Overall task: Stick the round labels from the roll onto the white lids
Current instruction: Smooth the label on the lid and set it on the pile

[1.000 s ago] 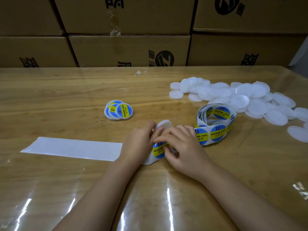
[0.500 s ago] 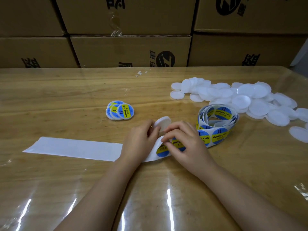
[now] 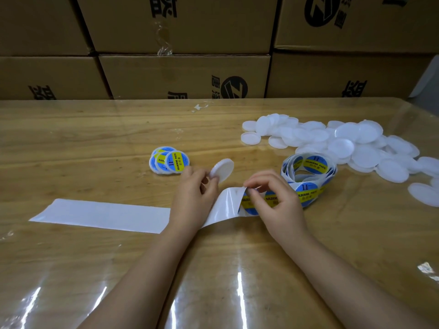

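Note:
My left hand (image 3: 194, 198) pinches a bare white lid (image 3: 223, 169), tilted up on its edge above the table. My right hand (image 3: 273, 200) pinches a blue and yellow round label (image 3: 270, 199) at the lifted end of the backing strip (image 3: 225, 205). The label roll (image 3: 308, 176) lies just right of my right hand, with several printed labels showing. A pile of several plain white lids (image 3: 344, 146) spreads across the right side. A small stack of labelled lids (image 3: 169, 162) sits left of the held lid.
The empty white backing strip (image 3: 102, 214) runs flat to the left across the wooden table (image 3: 95, 138) under a clear glossy cover. Stacked cardboard boxes (image 3: 185, 74) wall off the table's far edge. A small scrap (image 3: 199, 107) lies near the back.
My hands have drawn apart. The left has lifted the lid up and to the left, and the right has pulled the label and the strip's end up off the table.

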